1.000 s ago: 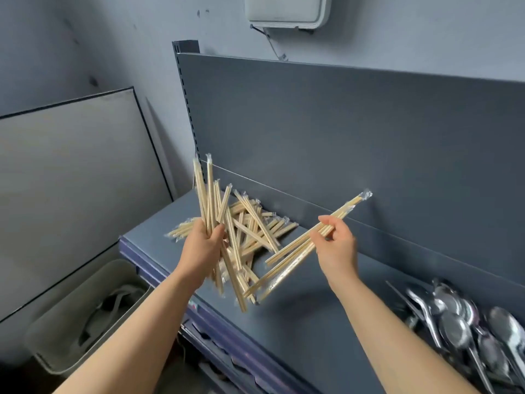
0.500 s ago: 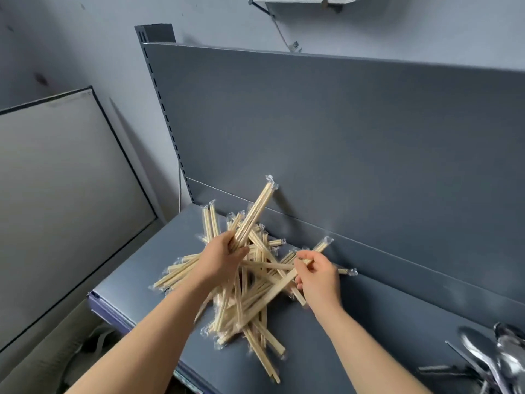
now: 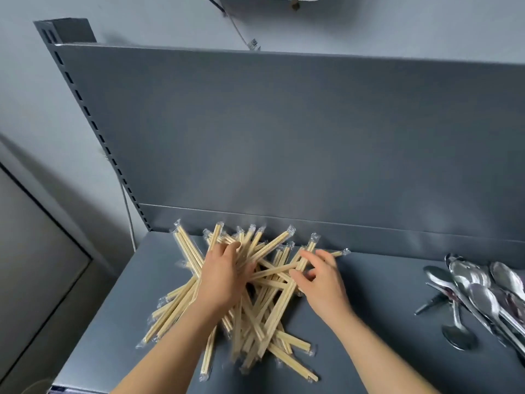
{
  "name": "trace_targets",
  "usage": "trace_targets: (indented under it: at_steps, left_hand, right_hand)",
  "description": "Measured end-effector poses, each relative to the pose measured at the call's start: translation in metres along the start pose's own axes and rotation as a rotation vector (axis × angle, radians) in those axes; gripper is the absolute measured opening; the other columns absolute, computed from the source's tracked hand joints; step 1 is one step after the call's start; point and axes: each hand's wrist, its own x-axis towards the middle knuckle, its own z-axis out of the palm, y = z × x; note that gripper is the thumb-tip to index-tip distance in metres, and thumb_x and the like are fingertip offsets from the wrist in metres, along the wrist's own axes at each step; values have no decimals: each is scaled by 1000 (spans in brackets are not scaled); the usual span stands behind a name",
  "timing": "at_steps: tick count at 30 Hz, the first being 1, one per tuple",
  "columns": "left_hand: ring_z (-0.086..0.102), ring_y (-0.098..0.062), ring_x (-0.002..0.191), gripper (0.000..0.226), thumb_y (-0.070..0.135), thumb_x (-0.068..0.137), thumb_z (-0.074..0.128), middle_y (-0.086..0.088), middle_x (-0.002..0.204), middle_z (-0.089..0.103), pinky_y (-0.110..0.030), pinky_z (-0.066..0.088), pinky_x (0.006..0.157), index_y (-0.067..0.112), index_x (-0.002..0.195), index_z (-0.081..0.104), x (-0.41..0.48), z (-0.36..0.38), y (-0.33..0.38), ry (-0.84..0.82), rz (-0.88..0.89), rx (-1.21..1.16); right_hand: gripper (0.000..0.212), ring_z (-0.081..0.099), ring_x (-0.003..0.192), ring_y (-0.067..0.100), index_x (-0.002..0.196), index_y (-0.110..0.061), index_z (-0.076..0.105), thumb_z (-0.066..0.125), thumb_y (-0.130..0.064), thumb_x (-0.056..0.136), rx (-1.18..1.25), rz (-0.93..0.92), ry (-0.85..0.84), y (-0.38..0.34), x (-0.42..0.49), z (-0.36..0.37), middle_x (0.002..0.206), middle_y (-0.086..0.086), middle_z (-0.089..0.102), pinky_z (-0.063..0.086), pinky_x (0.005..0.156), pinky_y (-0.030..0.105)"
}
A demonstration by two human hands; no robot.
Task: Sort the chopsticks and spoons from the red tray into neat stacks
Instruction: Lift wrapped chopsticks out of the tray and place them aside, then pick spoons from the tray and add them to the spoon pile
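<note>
We saw the wrapped wooden chopsticks (image 3: 262, 314) lying in a loose, crossed pile on the left part of the grey shelf (image 3: 383, 308), with their far ends close to the upright back panel (image 3: 284, 137). Each pair was in a clear plastic sleeve, and they pointed in many directions, so the pile was not yet a neat stack. The left hand (image 3: 224, 277) rested on the middle of this pile, palm down, and its fingers were curled round several chopsticks at the far side. The right hand (image 3: 321, 280) was just beside it, on the right edge of the pile. Its fingers were bent a little and spread apart over one pair that ran between thumb and forefinger; because of the blur we could not tell if it really pinched this pair or only touched it. The metal spoons (image 3: 483, 294) lay well apart from the chopsticks, at the right end of the same shelf, in a heap with the bowls overlapping. To the left of the shelf stood a pale board (image 3: 34, 265) with a dark edge.
</note>
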Motion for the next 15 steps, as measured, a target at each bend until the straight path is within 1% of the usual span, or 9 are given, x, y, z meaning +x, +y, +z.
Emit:
trace_targets:
  at_steps: [3,5,8,10,12,13,14,15]
  left_hand:
    - [46,-23,113,47,44,92,57,-3,129,53,-35,40,98,20,132,53,-1,-6,5,29,47,26]
    - [47,-25,115,44,41,92,59,-4,129,54,-37,39,99,21,130,55,-3,-11,11,38,89,12]
    - [48,-26,116,40,36,91,61,-4,126,58,-38,38,100,19,127,59,-9,-15,30,40,181,20]
    - [53,-28,110,34,31,90,64,-5,118,63,-39,40,97,17,120,64,-16,-15,50,33,258,-4]
    - [57,-31,102,28,25,87,68,-8,108,67,-39,43,91,14,112,68,-23,-12,74,17,327,-56]
    - [58,-33,98,26,22,86,69,-8,105,67,-38,44,89,12,110,69,-27,-10,88,4,359,-78]
    - [59,-33,96,25,21,86,69,-8,104,67,-38,44,88,12,109,69,-31,-6,103,-7,391,-97]
    - [59,-33,96,24,21,86,69,-8,105,67,-38,45,88,12,108,69,-35,-1,118,-20,422,-115]
  right_hand:
    - [44,57,111,13,134,-26,56,65,-31,91,6,-20,60,0,-12,-6,134,-9,46,47,98,36]
    - [44,52,121,13,135,-25,55,62,-30,92,-15,-15,114,2,-21,-14,134,-7,52,44,102,34]
    - [41,52,122,12,134,-22,56,60,-28,94,-50,13,198,8,-38,-34,130,-6,59,39,99,25]
    - [39,53,120,12,133,-22,57,60,-28,94,-71,33,252,14,-52,-53,129,-6,60,37,97,22]
    - [37,56,110,13,132,-22,58,59,-30,95,-113,47,298,22,-68,-78,128,-7,61,37,93,21]
    - [37,56,101,12,131,-22,59,58,-31,95,-130,56,320,26,-77,-92,126,-7,61,37,90,20]
    - [37,54,97,10,131,-21,59,58,-31,95,-136,67,348,32,-85,-108,125,-7,61,36,89,19]
    - [36,54,98,8,130,-20,60,59,-29,95,-133,74,383,38,-94,-124,125,-7,62,36,89,18]
